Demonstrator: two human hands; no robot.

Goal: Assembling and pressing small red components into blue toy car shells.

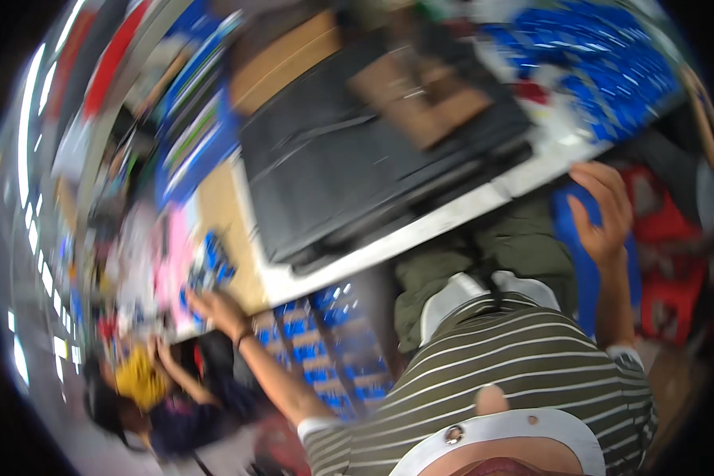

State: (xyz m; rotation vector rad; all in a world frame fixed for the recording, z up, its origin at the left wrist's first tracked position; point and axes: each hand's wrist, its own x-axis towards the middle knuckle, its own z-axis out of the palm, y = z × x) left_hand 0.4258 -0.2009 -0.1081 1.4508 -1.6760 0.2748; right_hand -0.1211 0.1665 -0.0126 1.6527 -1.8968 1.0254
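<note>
My left hand (220, 311) reaches out over the left end of the table, beside a small heap of blue and clear pieces (213, 263). Motion blurs its fingers, and whether they grip a bit of blue at their tips is unclear. Off to the right, my right hand (604, 210) is at the table's front edge with thumb and fingers apart, holding nothing visible. Between the two lies a large flat black case or mat (325, 174). Brown cardboard pieces (416, 95) rest on top of it.
Many shiny blue packets (603, 63) cover the far right of the table (468, 210). Blue trays (202, 127) are stacked at the left. Below the edge stand crates with blue items (325, 349). Red crates (666, 262) are at my right; a co-worker (166, 412) sits at lower left.
</note>
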